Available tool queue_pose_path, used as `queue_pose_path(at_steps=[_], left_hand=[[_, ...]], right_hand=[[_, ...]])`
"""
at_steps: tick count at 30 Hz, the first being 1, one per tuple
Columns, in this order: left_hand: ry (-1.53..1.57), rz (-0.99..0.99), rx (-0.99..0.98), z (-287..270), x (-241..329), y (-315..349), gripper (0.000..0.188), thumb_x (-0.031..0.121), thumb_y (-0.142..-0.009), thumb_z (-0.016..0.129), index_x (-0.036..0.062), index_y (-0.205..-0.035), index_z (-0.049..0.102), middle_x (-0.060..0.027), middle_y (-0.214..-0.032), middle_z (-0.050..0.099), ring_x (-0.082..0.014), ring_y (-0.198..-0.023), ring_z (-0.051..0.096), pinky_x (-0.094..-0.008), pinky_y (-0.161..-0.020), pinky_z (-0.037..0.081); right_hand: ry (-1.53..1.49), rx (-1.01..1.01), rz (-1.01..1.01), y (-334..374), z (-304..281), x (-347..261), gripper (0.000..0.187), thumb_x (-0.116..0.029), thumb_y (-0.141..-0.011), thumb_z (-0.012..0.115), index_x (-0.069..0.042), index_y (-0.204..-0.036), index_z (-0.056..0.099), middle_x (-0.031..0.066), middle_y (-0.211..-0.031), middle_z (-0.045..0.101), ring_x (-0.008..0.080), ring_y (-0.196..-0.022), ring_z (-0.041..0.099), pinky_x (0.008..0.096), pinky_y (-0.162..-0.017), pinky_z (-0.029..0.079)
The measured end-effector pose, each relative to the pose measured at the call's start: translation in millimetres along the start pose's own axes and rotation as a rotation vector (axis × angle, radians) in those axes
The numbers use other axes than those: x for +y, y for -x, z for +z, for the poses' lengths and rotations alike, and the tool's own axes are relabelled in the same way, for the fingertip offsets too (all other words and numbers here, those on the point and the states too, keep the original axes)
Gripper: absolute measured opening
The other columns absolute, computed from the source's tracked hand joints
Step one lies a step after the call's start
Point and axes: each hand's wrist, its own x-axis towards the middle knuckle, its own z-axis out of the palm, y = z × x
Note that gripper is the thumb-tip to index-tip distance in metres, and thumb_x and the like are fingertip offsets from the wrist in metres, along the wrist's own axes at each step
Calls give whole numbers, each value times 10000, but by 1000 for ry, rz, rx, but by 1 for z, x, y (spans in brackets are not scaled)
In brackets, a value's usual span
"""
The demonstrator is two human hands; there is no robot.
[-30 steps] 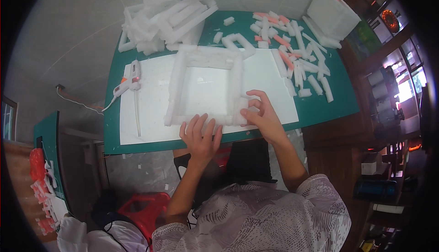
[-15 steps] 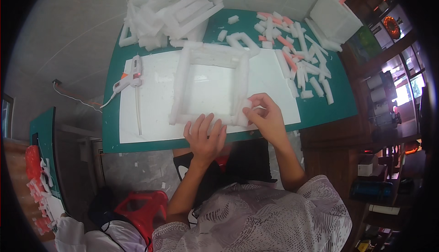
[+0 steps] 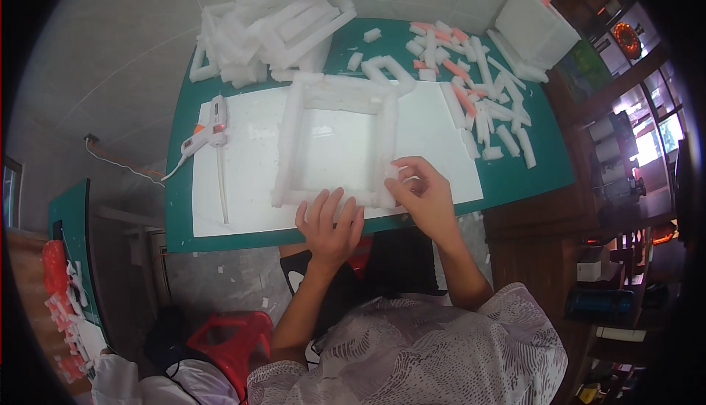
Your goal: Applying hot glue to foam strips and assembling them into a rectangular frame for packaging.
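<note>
A rectangular white foam frame lies on the white sheet, its near side toward me. My left hand is open, fingers spread and resting on the frame's near side. At the frame's near right corner, my right hand is closed in a pinch. A small white foam piece shows at its fingertips, against the right side of the frame; the fingers partly hide it.
A white glue gun with a cord lies at the left. Foam frames are piled at the back left. Loose white and pink foam strips cover the back right, near a white foam box. A red stool stands below.
The view has shifted slightly. My right hand keeps its pinch at the frame's near right corner with only a small shift, and my left hand stays on the near side.
</note>
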Motion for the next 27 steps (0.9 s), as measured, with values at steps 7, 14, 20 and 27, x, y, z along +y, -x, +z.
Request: queue_pose_path(at_steps=[7,14,20,27], left_hand=[[-8,12,4,-2,1,-3,371,177,-738,753,124,-1071,598,-77,-1202,578,-279,-1170,501,-504,-1014,288],[150,-26,-35,-24,12,-14,448,197,-743,745,65,-1134,569,-144,-1195,572,-306,-1133,513,-489,-1001,311],[897,-367,-189,-42,39,-36,465,104,-791,725,-30,-1183,513,-142,-1071,613,-217,-930,574,-343,-866,439],[856,-418,-166,-38,39,-57,382,-6,-815,689,-41,-1161,532,-95,-994,635,-136,-835,571,-281,-783,470]], right_hand=[[-8,27,-70,4,-3,-2,335,-67,-814,714,-21,-1115,574,5,-777,580,69,-606,592,195,-534,446],[-345,-257,-31,6,-25,-1,337,-6,-839,667,-2,-1153,546,26,-963,552,71,-790,581,208,-680,461],[-462,-441,-136,9,-29,-6,355,30,-853,625,10,-1191,517,58,-1065,556,98,-924,572,231,-772,463],[-369,-471,-158,1,-24,-18,350,-15,-850,639,24,-1182,536,79,-1063,605,130,-931,596,279,-794,492]])
